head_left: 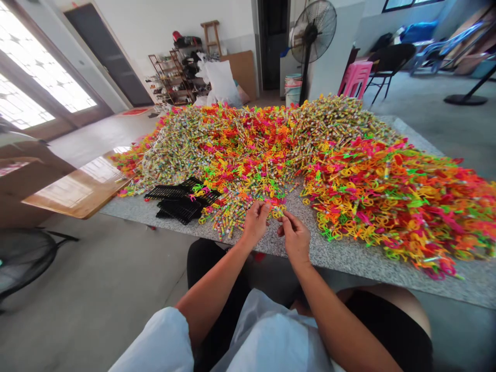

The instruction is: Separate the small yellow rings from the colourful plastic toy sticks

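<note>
My left hand (256,223) is closed in a pinch at the front edge of the pile, by some pink and orange plastic bits; what sits between its fingertips is too small to make out. Close on its right, my right hand (296,236) pinches a small light-coloured tube, with a yellow plastic loop (276,213) just beyond the fingertips. A loose heap of small patterned tubes (228,213) lies left of my left hand. Behind both hands rises a big pile of bright plastic loop pieces (248,170) mixed with tubes.
Black slotted trays (180,201) are stacked at the left on the speckled stone table (341,263). Another large heap of loop pieces (406,201) covers the right side. A wooden board (73,191) adjoins the left end. A standing fan (312,36) is behind the table.
</note>
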Motion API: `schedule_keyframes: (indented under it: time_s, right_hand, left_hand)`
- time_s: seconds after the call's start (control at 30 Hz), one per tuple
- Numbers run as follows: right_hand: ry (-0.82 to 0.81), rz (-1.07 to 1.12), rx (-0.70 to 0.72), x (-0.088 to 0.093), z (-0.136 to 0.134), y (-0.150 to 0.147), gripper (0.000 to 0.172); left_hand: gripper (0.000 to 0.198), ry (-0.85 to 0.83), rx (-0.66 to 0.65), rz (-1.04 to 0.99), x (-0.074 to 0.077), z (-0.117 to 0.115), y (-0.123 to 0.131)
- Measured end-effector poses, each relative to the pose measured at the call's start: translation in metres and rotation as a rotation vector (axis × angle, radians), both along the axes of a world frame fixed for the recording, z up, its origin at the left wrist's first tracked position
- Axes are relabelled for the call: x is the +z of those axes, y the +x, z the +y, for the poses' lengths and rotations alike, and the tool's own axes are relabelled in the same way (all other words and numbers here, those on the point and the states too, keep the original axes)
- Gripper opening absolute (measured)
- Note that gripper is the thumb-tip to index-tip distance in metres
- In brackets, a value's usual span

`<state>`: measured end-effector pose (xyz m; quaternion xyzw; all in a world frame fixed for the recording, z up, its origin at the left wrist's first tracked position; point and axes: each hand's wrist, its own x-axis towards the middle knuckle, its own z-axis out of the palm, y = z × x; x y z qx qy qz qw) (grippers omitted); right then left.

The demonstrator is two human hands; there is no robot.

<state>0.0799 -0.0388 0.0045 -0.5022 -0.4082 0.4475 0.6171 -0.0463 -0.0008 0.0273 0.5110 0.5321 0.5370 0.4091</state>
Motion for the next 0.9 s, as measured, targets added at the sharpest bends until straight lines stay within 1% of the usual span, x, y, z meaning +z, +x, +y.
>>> schedule_keyframes:
  time_s: [0.07,0.2,0.5,0.6,0.7,0.8,0.9]
  right_hand:
    - [0.006,-0.055,-0.011,0.001,0.000,0.002,0.043]
    - [0.002,-0.106,0.018,-0.001,0.005,0.006,0.042]
    - [0.022,-0.015,0.088,-0.003,0.008,0.010,0.039]
    - [0.032,-0.020,0.147,-0.004,0.011,0.016,0.034]
    - [0.044,-0.042,0.258,-0.006,0.015,0.024,0.030]
    - [0.050,-0.081,0.350,-0.008,0.017,0.030,0.036]
    - [0.055,-0.127,0.346,-0.010,0.016,0.031,0.042]
  left_hand:
    - [0.030,-0.015,-0.010,-0.012,0.000,0.000,0.000]
    - [0.030,-0.025,-0.085,0.035,0.000,-0.001,-0.001]
    - [0.031,-0.042,-0.100,0.025,0.002,0.005,-0.008]
    - [0.030,-0.047,-0.113,0.040,0.004,0.004,-0.010]
    - [0.030,-0.059,-0.151,0.036,0.005,0.002,-0.011]
    - [0.031,-0.073,-0.191,0.039,0.006,0.002,-0.010]
    - [0.031,-0.105,-0.208,0.012,0.007,0.003,-0.007]
